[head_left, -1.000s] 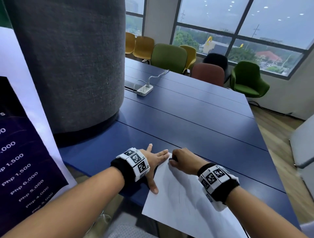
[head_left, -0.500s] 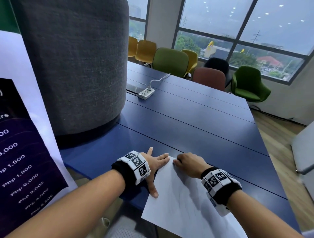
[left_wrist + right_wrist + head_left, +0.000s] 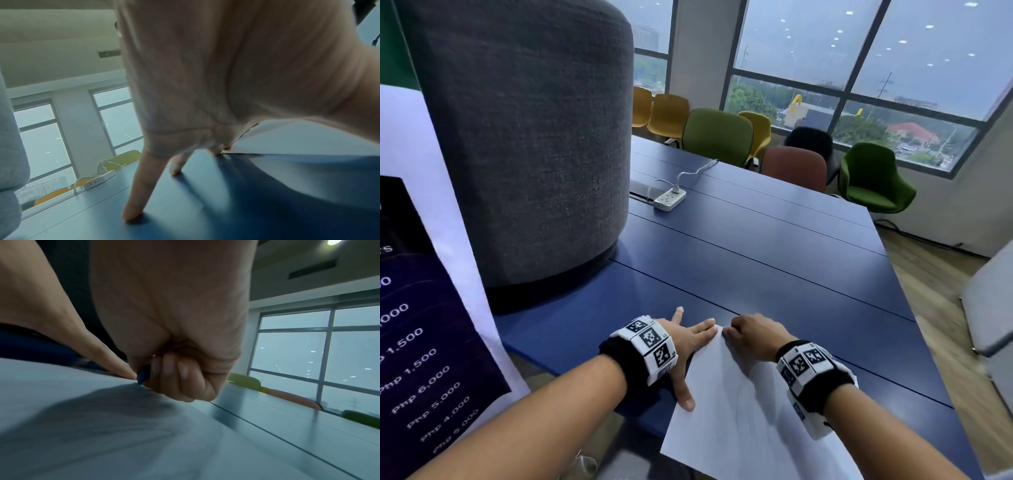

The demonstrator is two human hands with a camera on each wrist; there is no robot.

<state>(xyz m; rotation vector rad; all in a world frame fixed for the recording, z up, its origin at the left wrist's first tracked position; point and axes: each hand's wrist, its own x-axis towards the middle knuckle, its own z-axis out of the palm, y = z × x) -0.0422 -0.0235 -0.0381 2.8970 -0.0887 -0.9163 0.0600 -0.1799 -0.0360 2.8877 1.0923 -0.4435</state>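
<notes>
Paper sheet [image 3: 739, 428], white with faint grey scribbled lines, lies flat at the near edge of the blue surface [image 3: 756, 257] and juts past that edge toward the person. Its long axis runs away from the person, skewed against the surface's seams, with one corner pointing to the far side between both hands. The left hand [image 3: 685, 346] lies flat beside the sheet's left edge, fingers [image 3: 139, 186] straight and spread, the thumb touching that edge. The right hand [image 3: 753, 334] rests on the far corner, its fingers curled tight round a small dark-blue stub [image 3: 144, 374] whose tip meets the paper; what the stub is cannot be told.
</notes>
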